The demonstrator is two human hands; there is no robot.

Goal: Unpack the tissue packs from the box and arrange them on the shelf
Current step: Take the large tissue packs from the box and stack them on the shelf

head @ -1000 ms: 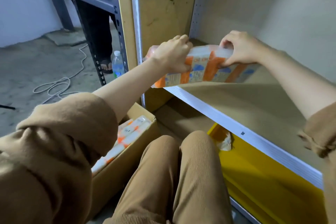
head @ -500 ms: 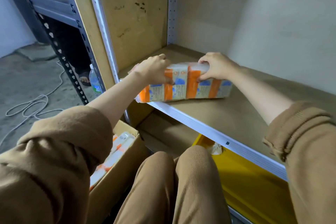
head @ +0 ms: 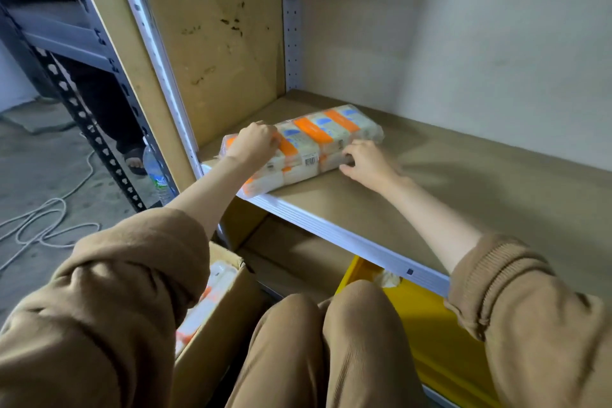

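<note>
The tissue pack (head: 308,146) lies flat on the shelf (head: 463,192), near its left front corner. The left hand (head: 253,146) grips the pack's 9 o'clock end with curled fingers. The right hand (head: 364,161), fingers loosely spread, touches its 4 o'clock side.

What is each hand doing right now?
Left hand: grips the tissue pack.
Right hand: open, fingers touching the tissue pack's side.

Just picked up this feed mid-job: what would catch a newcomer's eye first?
The orange-banded pack lies flat at the front left corner of the shelf. The left hand grips its left end and the right hand touches its front side. Below, a box left of the knees holds more packs, and a yellow bin sits under the shelf.
</note>
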